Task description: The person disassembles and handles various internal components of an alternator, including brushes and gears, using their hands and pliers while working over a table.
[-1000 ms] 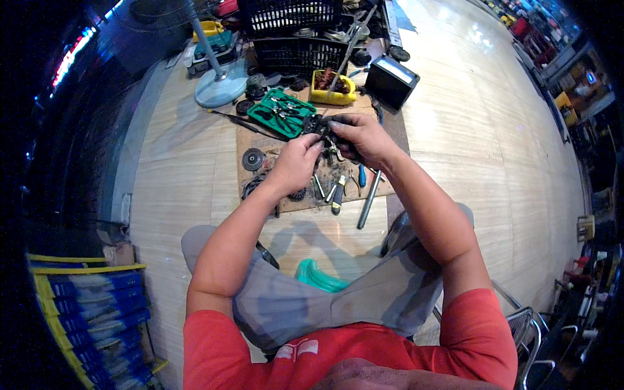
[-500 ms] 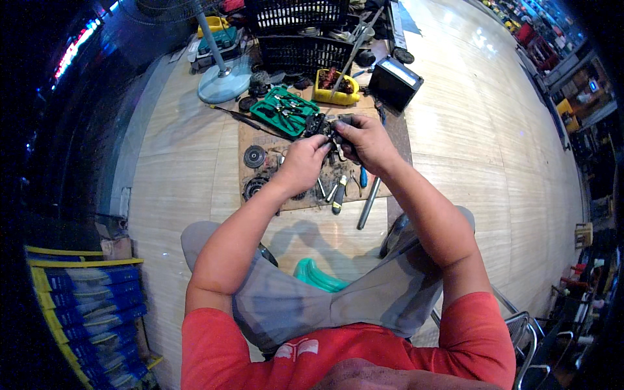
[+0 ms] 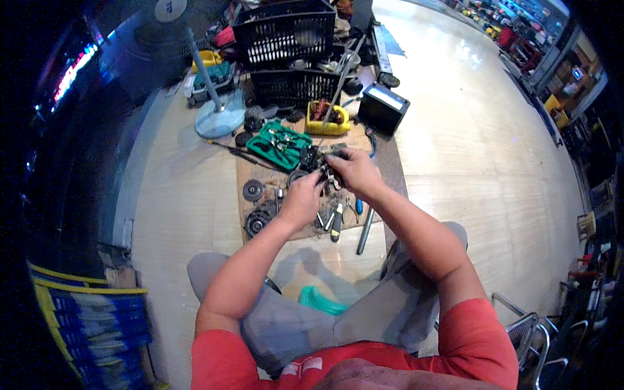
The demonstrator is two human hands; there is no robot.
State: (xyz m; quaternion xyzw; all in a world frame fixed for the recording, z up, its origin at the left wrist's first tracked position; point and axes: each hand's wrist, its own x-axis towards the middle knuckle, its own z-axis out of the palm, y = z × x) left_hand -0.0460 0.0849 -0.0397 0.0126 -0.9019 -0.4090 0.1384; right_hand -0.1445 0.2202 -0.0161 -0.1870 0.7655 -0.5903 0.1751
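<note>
Over the stained cardboard, my left hand (image 3: 303, 198) and my right hand (image 3: 357, 172) meet at a dark, greasy metal part (image 3: 331, 177). Right fingers curl round its far side, while the left fingertips pinch its near left edge. Fingers hide much of the part, so its exact kind cannot be made out. Just beyond it is a green tool tray (image 3: 250, 147) with several pliers. Left of my hands lie a round dark disc (image 3: 253, 190) and a larger ring-shaped part (image 3: 258, 223). Nearer to me are a yellow-and-black handled tool (image 3: 337, 225), a blue-handled tool (image 3: 359, 206) and a metal bar (image 3: 365, 233).
A yellow container (image 3: 335, 129) of dirty parts and a black battery-like box (image 3: 383, 109) stand beyond the cardboard (image 3: 390, 170). Black crates (image 3: 286, 38) are stacked behind. A fan base (image 3: 221, 121) is at far left, a green stool (image 3: 320, 301) between my legs.
The view has tilted, so the floor items sit lower in the picture. Both hands stay together at the metal part, with the right fingers slightly shifted over it.
</note>
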